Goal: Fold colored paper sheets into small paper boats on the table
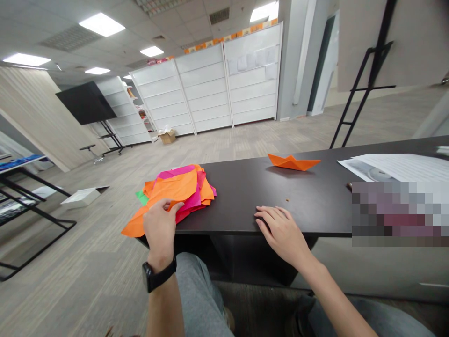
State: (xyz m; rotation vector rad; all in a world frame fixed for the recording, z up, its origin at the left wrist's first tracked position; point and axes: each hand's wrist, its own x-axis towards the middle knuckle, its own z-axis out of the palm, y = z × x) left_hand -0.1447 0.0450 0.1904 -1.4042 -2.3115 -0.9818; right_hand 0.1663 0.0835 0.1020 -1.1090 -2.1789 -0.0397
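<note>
The left hand, wearing a black watch on its wrist, is pinching the near edge of an orange sheet between thumb and forefinger. That sheet is lying atop a loose pile of coloured paper at the left end of the dark table, with orange paper poking out past the table's edge. The right hand is resting palm down at the front edge, fingers loosely extended, apparently holding nothing.

For a clean lift, the thumb should be catching only one layer, peeling slowly while the pink and red sheets beneath are lying flat; a hard tug would probably be dragging neighbours off the edge.

Beyond the right hand, an orange paper boat is standing well apart from the pile. Printed pages are covering the table farther right, and a pixelated patch is hiding whatever lies before them. Between the hands, nothing is blocking the way.
</note>
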